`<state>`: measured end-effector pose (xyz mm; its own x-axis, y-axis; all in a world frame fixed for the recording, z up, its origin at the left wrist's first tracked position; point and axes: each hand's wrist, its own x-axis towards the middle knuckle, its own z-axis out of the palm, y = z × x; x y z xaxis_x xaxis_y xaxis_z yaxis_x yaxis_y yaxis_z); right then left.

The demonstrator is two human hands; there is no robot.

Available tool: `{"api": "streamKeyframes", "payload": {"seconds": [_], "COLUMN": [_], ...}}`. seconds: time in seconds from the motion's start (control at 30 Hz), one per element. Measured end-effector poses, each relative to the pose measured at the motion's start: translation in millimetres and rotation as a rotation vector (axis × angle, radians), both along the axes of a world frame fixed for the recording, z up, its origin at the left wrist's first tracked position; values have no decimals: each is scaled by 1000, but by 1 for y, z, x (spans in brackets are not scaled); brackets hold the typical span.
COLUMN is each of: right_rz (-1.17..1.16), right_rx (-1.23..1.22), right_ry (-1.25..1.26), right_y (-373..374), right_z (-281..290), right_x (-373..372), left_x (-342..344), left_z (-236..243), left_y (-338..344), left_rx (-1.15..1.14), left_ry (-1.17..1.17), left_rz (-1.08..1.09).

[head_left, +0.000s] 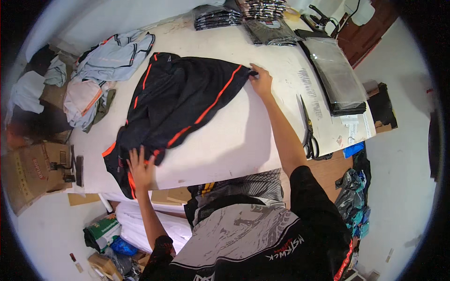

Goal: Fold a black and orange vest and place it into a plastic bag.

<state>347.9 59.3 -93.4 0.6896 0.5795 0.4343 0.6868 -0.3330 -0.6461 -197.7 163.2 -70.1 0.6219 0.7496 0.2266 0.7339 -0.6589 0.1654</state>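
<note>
A black shirt (183, 89) with orange trim lies spread at a slant across the white table, its surface rumpled. My left hand (142, 171) rests on its near left end, fingers spread and flat on the cloth. At the shirt's far right corner, my right hand (262, 82) pinches the edge of the cloth between thumb and fingers. The right arm reaches out long across the table, while the left one is bent closer to my body.
Scissors (309, 136) lie right of my right forearm, near a stack of clear plastic bags (335, 70). Bagged garments (218, 18) are piled at the back. Grey shirts (110, 58) lie at the left, above a cardboard box (40, 171). The table's front edge (211, 177) is close to me.
</note>
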Motion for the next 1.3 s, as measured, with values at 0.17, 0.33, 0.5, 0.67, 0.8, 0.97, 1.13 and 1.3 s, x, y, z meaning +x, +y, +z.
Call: {"api": "streamKeyframes", "payload": {"seconds": [0.17,0.33,0.5,0.67,0.8,0.97,1.13,1.3], "right_rz": [202,258,332,670,707,659,484,453], "right_rx": [221,500,400,285,274,266,351,384], "right_ry": [217,541,855,1151,1207,1212,1143,1055], "right_y": [-6,-29,-75,-99,-106,-115,-119,-121], "right_z": [-8,3,18,68,66,62,49,44], "right_x": [-18,-28,-1,-9,-10,-15,-25,-26], "left_x": [17,18,0,-31,-24,-5,-2,6], "left_z": [18,-6,-7,-21,-16,-2,5,-1], "left_y": [4,-21,8,47,50,37,29,27], "left_rx": [18,64,9,-234,-295,-351,-385,-313], "left_ry": [-362,-353,-580,-836,-868,-911,-851,-873], "left_rz": [204,66,128,320,336,274,338,338]}}
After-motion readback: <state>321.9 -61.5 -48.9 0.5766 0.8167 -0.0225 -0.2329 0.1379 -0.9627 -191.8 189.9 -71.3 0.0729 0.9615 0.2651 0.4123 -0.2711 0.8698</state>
